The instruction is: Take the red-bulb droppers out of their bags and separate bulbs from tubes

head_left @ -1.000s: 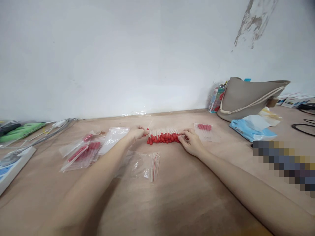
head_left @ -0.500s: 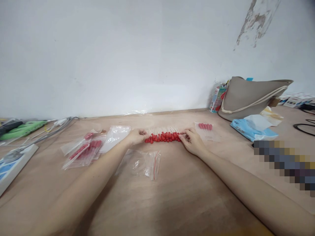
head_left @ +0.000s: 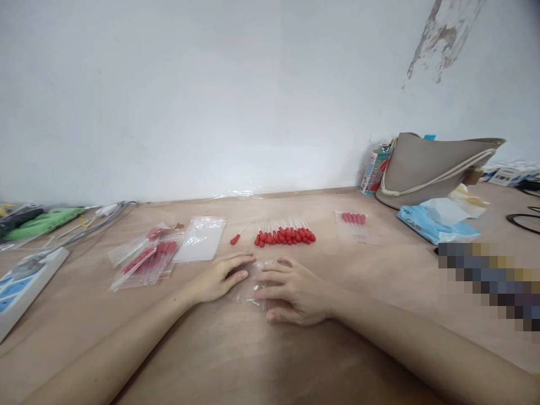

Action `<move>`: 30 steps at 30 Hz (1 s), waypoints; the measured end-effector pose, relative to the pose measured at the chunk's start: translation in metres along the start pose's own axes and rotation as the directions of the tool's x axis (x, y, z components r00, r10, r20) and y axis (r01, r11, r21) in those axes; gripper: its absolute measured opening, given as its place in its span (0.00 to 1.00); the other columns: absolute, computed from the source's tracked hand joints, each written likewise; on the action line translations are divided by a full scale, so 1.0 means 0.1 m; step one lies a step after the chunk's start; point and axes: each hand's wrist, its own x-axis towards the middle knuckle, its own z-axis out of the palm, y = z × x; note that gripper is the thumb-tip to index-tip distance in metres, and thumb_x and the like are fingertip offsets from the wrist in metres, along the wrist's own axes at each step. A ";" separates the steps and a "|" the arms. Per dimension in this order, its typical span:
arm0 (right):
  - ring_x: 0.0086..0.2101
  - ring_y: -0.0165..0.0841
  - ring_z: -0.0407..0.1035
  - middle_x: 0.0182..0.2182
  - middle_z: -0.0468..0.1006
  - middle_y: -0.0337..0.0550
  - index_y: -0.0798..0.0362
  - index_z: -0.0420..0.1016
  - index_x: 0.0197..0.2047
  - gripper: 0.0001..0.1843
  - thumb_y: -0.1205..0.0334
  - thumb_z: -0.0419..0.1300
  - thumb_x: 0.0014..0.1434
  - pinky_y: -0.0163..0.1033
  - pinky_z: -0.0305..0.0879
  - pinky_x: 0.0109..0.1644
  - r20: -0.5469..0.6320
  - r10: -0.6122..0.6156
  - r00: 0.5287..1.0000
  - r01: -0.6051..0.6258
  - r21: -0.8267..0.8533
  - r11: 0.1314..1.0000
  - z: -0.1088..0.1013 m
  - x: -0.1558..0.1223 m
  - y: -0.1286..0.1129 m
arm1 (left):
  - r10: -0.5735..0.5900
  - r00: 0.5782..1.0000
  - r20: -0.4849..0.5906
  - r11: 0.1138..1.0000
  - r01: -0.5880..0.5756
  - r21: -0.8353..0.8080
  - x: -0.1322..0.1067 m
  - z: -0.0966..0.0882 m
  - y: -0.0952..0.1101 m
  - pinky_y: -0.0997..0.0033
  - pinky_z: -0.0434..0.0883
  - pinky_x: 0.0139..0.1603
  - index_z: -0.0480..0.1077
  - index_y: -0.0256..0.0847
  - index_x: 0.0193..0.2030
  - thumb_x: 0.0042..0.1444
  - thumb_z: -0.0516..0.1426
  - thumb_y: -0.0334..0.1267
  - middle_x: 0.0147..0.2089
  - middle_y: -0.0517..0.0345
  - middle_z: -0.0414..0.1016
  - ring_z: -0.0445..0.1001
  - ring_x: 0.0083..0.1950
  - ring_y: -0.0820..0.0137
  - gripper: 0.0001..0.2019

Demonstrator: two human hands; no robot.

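Note:
My right hand (head_left: 289, 289) lies with fingers spread over a clear zip-lock bag (head_left: 256, 284) on the brown tabletop. At the bag's left edge is my left hand (head_left: 223, 275), fingers stretched out and thumb apart; whether it touches the plastic is hard to tell. Just beyond my hands, a row of red-bulbed droppers (head_left: 284, 236) lies side by side, thin pale stems pointing at the wall. One single dropper (head_left: 235, 239) lies apart to the row's left, tilted. Part of the bag is hidden under my right fingers.
Left are filled bags of droppers (head_left: 149, 256) and a flat stack of clear bags (head_left: 201, 239). A bag holding several droppers (head_left: 353, 225) lies right. Farther out are a power strip (head_left: 31, 287), a blue tissue pack (head_left: 436, 225), a grey bag (head_left: 434, 169) and a bottle (head_left: 373, 171).
Both hands have let go of the ends of the dropper row and come back toward me onto the clear bag. One dropper now shows apart, left of the row.

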 end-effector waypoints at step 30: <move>0.40 0.32 0.64 0.43 0.66 0.50 0.54 0.73 0.35 0.09 0.60 0.54 0.56 0.40 0.63 0.46 -0.229 0.274 0.934 -0.224 0.221 0.949 0.16 -0.18 0.29 | -0.407 0.767 -0.496 0.547 0.639 0.541 0.15 -0.49 -0.75 0.52 0.59 0.46 0.72 0.34 0.34 0.47 0.50 0.29 0.44 0.39 0.64 0.60 0.51 0.49 0.11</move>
